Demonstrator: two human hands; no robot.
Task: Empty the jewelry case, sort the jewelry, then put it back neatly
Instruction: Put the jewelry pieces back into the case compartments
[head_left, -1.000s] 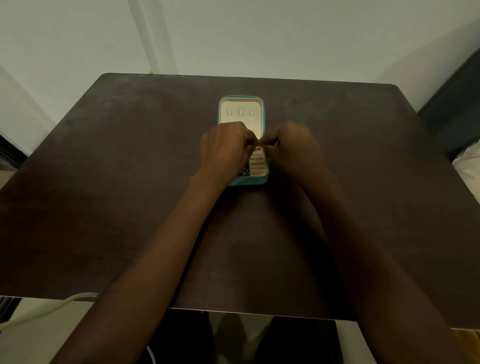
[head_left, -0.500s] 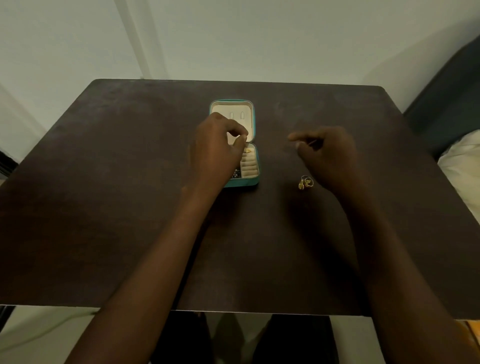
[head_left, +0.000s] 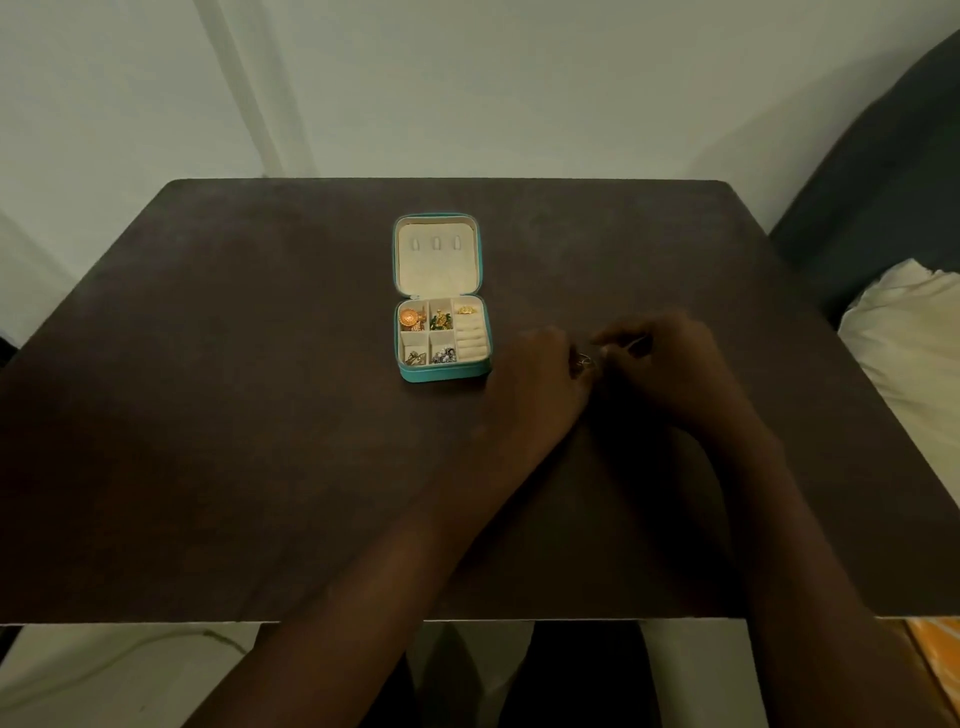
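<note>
The teal jewelry case (head_left: 444, 371) lies open in the middle of the dark table (head_left: 234, 415), its cream lid flat behind it. Its compartments hold a round gold piece (head_left: 410, 318), a green and gold piece (head_left: 440, 319), a gold ring (head_left: 466, 310) in the ring rolls, and silver pieces (head_left: 444, 356) at the front. Right of the case, my left hand (head_left: 540, 374) has its fingertips curled at a small gold ring (head_left: 584, 359) just above the table. My right hand (head_left: 665, 358) meets it from the right with curled fingers. Whether they hold anything is hidden.
A dark sofa arm (head_left: 872, 171) and a white cushion (head_left: 914, 353) stand past the table's right edge. A pale wall is behind the table. A cable (head_left: 130, 649) runs along the floor at the lower left.
My left hand has left the case and moved right to the small gold jewelry on the table. My right hand has come down to meet it there. The case's contents are now uncovered.
</note>
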